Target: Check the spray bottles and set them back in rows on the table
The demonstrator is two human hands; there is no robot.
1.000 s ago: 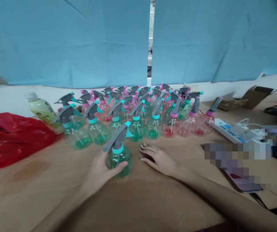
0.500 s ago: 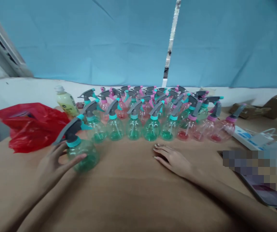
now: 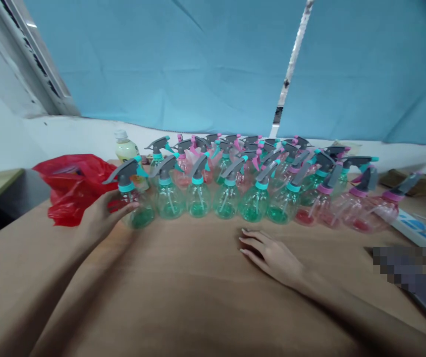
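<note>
My left hand (image 3: 107, 213) is closed around the lower body of a green spray bottle (image 3: 140, 210) with a grey trigger head and turquoise collar. That bottle stands upright at the left end of the front row, beside another green spray bottle (image 3: 170, 201). My right hand (image 3: 272, 255) rests on the wooden table (image 3: 198, 297), fingers spread and nothing in them. Several green spray bottles and pink spray bottles (image 3: 361, 213) stand close together in rows; those behind are partly hidden by the front ones.
A crumpled red plastic bag (image 3: 74, 183) lies left of the bottles, with a pale yellow drink bottle (image 3: 126, 148) behind it. On the right are a white power strip (image 3: 413, 225) and a dark flat object (image 3: 413, 282), partly blurred. A blue curtain (image 3: 198, 64) hangs behind.
My left hand has carried the green spray bottle forward from the table's near left to the left end of the front row. The view has swung left; my right hand stays on the table.
</note>
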